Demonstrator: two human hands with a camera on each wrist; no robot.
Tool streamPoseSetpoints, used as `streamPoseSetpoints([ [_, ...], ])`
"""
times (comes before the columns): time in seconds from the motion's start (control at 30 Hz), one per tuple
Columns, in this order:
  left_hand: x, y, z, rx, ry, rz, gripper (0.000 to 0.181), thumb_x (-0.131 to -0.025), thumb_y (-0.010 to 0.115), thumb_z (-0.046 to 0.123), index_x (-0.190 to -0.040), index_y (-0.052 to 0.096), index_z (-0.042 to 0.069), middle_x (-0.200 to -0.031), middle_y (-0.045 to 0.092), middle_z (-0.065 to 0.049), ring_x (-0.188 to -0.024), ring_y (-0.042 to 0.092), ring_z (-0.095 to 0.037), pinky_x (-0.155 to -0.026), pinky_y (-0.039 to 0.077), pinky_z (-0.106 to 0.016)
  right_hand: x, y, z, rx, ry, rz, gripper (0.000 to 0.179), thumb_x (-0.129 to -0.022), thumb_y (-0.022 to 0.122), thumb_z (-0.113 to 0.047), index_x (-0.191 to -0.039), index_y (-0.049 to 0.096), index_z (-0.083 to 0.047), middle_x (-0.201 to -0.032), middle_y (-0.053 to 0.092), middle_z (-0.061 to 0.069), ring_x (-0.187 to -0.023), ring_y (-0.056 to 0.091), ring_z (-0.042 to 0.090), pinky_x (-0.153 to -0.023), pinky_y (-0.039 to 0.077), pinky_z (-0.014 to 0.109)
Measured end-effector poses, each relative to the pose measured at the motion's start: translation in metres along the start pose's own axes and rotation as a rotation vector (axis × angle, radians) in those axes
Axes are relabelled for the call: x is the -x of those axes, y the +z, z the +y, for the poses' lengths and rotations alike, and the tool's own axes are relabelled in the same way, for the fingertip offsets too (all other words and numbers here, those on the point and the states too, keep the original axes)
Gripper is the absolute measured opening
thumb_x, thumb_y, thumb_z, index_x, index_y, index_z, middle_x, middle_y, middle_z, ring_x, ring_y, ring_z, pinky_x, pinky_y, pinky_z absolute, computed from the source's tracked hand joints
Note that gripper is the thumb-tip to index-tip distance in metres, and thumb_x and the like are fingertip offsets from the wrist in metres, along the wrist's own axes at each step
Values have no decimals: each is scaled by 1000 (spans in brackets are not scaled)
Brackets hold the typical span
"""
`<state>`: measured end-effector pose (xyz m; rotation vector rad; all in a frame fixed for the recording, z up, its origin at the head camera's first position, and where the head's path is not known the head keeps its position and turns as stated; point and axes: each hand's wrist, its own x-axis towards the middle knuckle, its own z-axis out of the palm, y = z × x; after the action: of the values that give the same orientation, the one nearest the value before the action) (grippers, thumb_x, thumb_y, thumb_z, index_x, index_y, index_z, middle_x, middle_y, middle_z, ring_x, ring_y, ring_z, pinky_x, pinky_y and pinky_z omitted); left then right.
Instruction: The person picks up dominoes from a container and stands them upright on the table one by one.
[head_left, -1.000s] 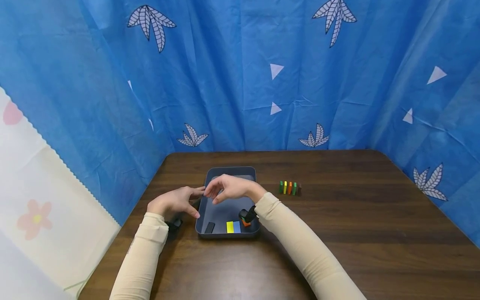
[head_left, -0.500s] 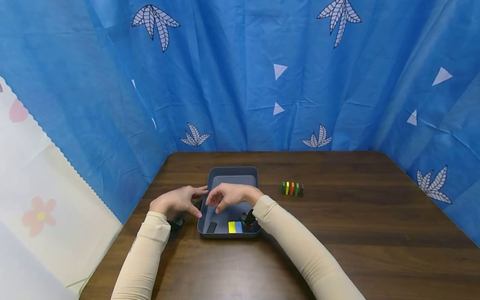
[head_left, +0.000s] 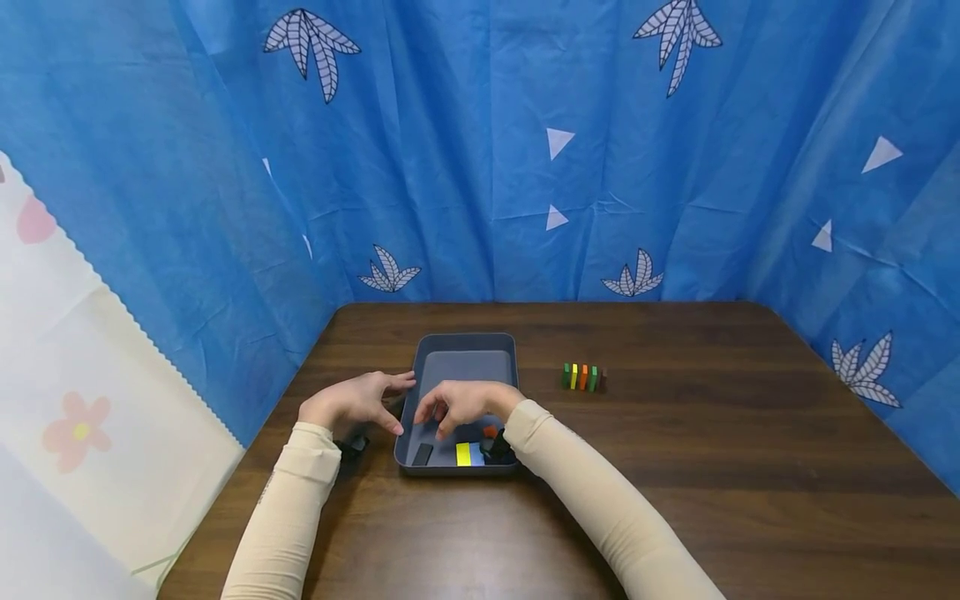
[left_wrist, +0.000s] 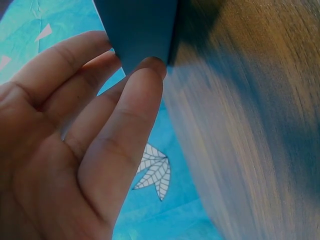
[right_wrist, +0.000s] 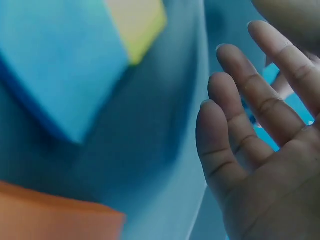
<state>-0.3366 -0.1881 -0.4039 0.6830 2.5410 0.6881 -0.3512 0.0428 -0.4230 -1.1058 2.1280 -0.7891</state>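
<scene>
My left hand (head_left: 358, 400) is at the left wall of a dark grey tray (head_left: 467, 368), fingers extended. In the left wrist view its fingertips (left_wrist: 150, 67) meet the tray's side. Over the tray hovers my right hand (head_left: 465, 402), fingers loosely bent and holding nothing. Below it, near the tray's front, lie a yellow block (head_left: 462, 454) and a blue block (head_left: 476, 451) side by side. An orange block (head_left: 490, 431) shows behind them, partly covered by the wrist. At the tray's front left lies a black block (head_left: 422, 454).
Right of the tray, several small blocks (head_left: 583, 377) stand upright in a row: green, yellow, orange, green and dark brown. The brown wooden table (head_left: 712, 433) extends to a blue curtain (head_left: 465, 167) behind and a pale flowered cloth (head_left: 97, 400) at the left.
My right hand has come down and nearer over the tray, its wrist now beside the blue block. The left hand has stayed at the tray's wall. The head view shifted slightly.
</scene>
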Motion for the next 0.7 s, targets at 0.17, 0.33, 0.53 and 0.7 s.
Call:
streamPoseSetpoints([
  [0.17, 1, 1, 0, 9, -10, 5, 93, -75, 89, 24, -151, 41, 0, -164, 29, -17, -142, 43, -41, -107, 48, -51, -3, 8, 6, 22, -11, -27, 42, -87, 74, -2, -127, 68, -12, -127, 65, -1, -108, 57, 11, -91, 49, 19],
  [0.33, 2, 1, 1, 0, -9, 14, 93, -75, 89, 25, -151, 42, 0, -163, 30, -16, -143, 41, -40, -109, 45, -52, -6, 11, 9, 24, -31, -40, 41, -87, 75, -4, -126, 68, -13, -122, 66, -2, -104, 57, 7, -91, 49, 18],
  [0.53, 1, 1, 1, -17, 9, 17, 91, -76, 88, 25, -150, 42, -1, -163, 31, -17, -142, 43, -40, -109, 45, -52, -7, 14, 10, -32, -38, -63, 37, -87, 74, 0, -123, 69, -9, -110, 67, -3, -94, 58, 6, -85, 51, 17],
  [0.7, 1, 0, 1, -27, 26, 12, 90, -77, 88, 24, -150, 42, -2, -162, 31, -18, -140, 45, -41, -107, 47, -51, -7, 16, 8, -47, -42, -89, 36, -87, 72, 4, -122, 69, -6, -99, 64, -3, -88, 56, 5, -81, 50, 17],
])
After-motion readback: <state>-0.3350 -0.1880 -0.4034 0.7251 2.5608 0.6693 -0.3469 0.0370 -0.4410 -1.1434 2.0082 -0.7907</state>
